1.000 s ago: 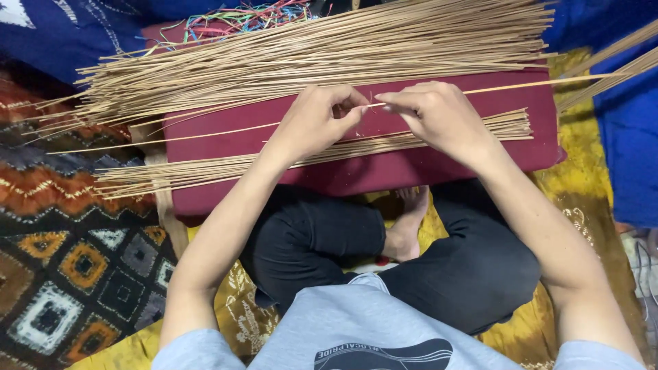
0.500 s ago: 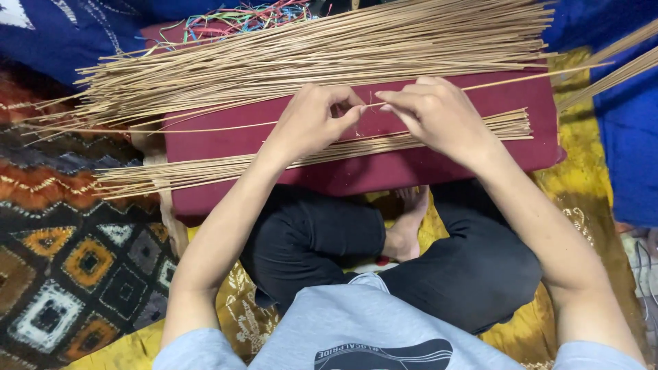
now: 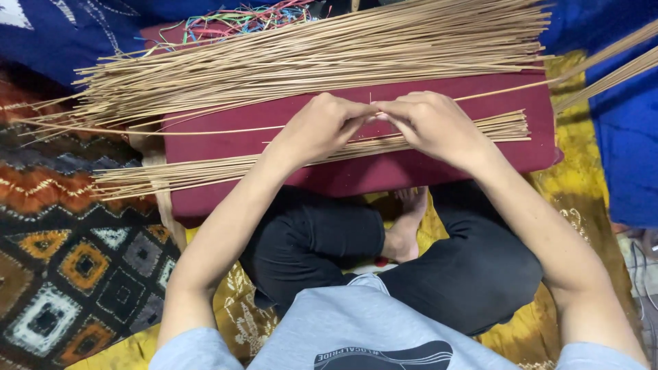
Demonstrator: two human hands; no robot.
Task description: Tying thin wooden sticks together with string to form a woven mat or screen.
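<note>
Maroon board (image 3: 288, 116) | left hand (image 3: 319, 130), right hand (image 3: 432, 123) pinch one thin stick (image 3: 493, 92)

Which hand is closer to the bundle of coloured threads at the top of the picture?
Left. The left hand is on the maroon board just below the coloured threads; the right hand is farther to the right.
</note>
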